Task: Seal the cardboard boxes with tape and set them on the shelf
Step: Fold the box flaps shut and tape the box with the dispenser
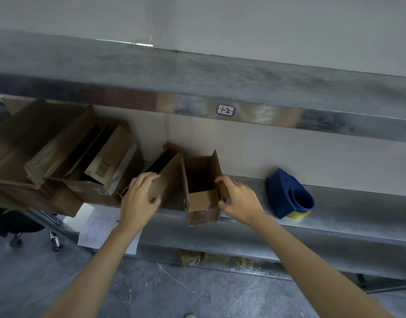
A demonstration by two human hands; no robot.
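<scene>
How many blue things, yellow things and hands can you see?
Blue things: 1, the tape dispenser
Yellow things: 1, the tape roll
Hands: 2, the left hand and the right hand
Total: 4

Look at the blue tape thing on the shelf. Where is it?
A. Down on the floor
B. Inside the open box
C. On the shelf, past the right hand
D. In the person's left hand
C. The blue tape dispenser sits on the metal shelf, to the right of the right hand, which grips the open cardboard box; neither hand touches it.
</scene>
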